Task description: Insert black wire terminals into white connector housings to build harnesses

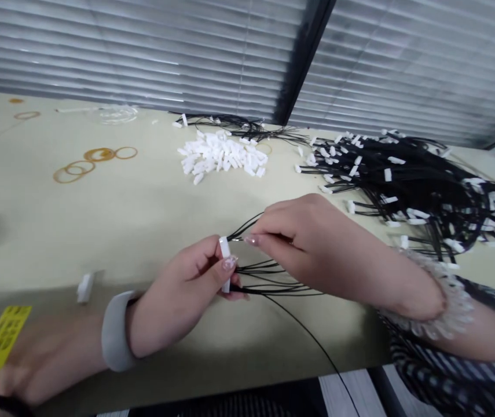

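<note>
Pinched between the thumb and fingers of my left hand (195,284) is a long white connector (224,247), held upright near the middle of the view. Several thin black wires (264,267) run from its right side, under my right hand (303,237). The thumb and index finger of my right hand are closed on a black wire, whose bright metal tip is close to the upper end of the connector. One loose black wire (316,341) curves down over the table's front edge.
White connectors lie in a pile (223,155); behind them is a thin wire bundle (234,123). A large heap of black wires with white connectors (425,179) covers the right. Rubber bands (99,154) and a single white connector (84,288) lie left. Blinds (143,52) stand behind the table (143,208).
</note>
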`<state>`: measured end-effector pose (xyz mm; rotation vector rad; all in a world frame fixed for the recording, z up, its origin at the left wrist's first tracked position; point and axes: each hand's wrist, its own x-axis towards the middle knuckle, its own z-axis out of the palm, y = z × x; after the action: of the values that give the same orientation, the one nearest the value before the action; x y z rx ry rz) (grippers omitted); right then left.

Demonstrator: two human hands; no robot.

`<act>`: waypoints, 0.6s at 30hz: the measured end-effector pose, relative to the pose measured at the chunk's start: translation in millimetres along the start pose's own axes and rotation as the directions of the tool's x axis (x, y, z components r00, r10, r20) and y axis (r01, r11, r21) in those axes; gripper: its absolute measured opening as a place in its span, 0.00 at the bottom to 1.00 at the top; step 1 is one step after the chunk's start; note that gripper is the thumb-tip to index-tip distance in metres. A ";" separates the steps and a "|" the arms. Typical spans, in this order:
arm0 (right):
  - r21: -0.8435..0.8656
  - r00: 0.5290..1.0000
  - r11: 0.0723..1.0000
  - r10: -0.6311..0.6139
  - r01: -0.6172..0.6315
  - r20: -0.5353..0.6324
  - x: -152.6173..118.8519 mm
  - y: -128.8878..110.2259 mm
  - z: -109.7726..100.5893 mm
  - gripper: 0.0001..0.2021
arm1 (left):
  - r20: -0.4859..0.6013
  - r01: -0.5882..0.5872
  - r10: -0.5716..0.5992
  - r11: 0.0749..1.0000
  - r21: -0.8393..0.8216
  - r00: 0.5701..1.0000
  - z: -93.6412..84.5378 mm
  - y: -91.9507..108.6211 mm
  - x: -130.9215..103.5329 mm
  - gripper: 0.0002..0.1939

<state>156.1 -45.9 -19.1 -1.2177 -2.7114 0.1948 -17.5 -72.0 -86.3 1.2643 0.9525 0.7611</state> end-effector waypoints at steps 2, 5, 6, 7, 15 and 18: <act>-0.015 0.999 1.000 -0.012 0.013 0.034 3.9 0.7 2.5 0.16 | 0.011 -0.006 0.006 0.999 0.041 1.000 -0.2 1.8 0.1 0.10; -0.011 0.999 1.000 -0.011 0.012 0.043 7.8 2.5 5.6 0.16 | 0.022 -0.026 0.025 0.997 0.073 0.999 -0.1 2.4 0.5 0.10; -0.007 0.999 1.000 -0.007 0.007 0.044 8.4 3.2 6.1 0.16 | 0.028 -0.036 0.034 0.997 0.072 0.999 0.0 2.1 0.7 0.10; -0.001 0.999 1.000 -0.009 0.009 0.047 8.7 4.0 6.4 0.16 | 0.034 -0.040 0.038 0.997 0.066 0.999 0.1 1.7 0.9 0.10; 0.051 0.997 0.996 -0.073 0.072 0.010 7.3 5.2 16.7 0.15 | 0.071 -0.029 0.024 0.997 0.075 0.997 -0.4 -1.4 0.6 0.09; 0.065 0.995 0.993 -0.096 0.099 -0.040 9.1 1.5 24.8 0.15 | 0.063 -0.021 0.016 0.996 0.083 0.998 -0.1 -1.2 -0.3 0.09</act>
<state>146.2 -39.3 -42.8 -1.0578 -2.7016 0.2466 -17.8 -72.5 -87.4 1.3641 0.9313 0.6975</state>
